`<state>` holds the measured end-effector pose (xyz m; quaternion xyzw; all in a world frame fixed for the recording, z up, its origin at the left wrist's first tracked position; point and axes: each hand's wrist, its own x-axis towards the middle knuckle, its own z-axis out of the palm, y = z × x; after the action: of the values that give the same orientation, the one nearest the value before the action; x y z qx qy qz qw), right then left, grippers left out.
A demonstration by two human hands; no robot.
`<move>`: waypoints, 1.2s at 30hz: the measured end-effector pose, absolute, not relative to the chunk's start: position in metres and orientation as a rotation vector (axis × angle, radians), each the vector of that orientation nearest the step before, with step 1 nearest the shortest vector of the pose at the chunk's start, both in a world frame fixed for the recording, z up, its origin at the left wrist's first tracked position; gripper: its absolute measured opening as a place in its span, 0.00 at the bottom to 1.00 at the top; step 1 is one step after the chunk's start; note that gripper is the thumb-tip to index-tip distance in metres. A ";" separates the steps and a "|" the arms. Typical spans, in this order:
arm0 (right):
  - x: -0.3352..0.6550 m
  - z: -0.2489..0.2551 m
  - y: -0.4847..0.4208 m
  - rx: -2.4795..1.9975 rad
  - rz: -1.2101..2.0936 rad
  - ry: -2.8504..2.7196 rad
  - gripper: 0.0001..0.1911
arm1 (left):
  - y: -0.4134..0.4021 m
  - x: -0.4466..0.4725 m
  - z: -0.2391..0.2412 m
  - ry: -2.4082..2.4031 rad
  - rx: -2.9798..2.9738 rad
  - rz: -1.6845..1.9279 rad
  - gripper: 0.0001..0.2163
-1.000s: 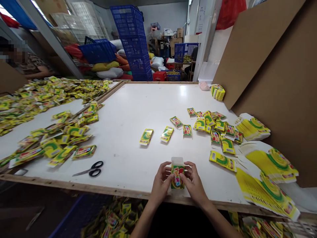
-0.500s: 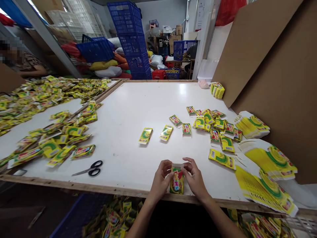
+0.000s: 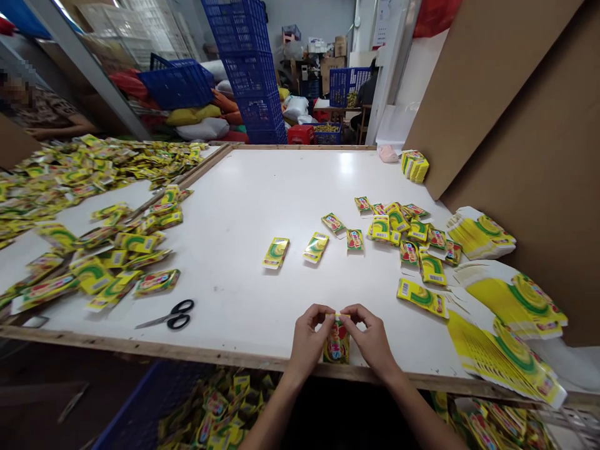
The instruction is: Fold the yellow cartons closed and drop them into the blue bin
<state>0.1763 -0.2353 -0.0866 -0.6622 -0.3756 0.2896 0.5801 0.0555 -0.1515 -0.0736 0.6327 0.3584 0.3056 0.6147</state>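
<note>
Right, head view: left hand (image 3: 307, 340) and right hand (image 3: 372, 340) both pinch small yellow carton (image 3: 337, 340) upright at near table edge (image 3: 225, 357). Fingertips on top flap, probably tucking. Keep thumbs bracing sides, press flap square. Scissors (image 3: 169, 315) well left.

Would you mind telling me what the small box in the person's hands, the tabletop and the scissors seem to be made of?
The small yellow-green printed box, held by the left hand and right hand, looks like thin glossy card, since it folds at its flaps. The white tabletop seems a smooth laminated board edged in bare wood, with a lamp glare. The black-handled scissors appear to have plastic handles and grey metal blades.
</note>
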 end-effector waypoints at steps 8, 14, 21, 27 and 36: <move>0.178 -0.085 -0.236 -1.531 0.717 -0.861 0.14 | -0.148 0.057 -0.077 0.800 1.380 0.677 0.09; 0.178 -0.086 -0.241 -1.511 0.740 -0.864 0.14 | -0.148 0.056 -0.073 0.777 1.366 0.635 0.10; 0.175 -0.090 -0.248 -1.487 0.683 -0.910 0.12 | -0.154 0.045 -0.070 0.713 1.367 0.649 0.10; 0.177 -0.086 -0.247 -1.498 0.691 -0.936 0.12 | -0.152 0.047 -0.065 0.758 1.457 0.637 0.09; 0.177 -0.082 -0.245 -1.513 0.711 -0.897 0.14 | -0.155 0.054 -0.061 0.813 1.474 0.646 0.07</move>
<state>0.1766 -0.2447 -0.0820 -0.6482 -0.3842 0.3047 0.5826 0.0542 -0.1551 -0.0613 0.6411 0.3537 0.2809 0.6205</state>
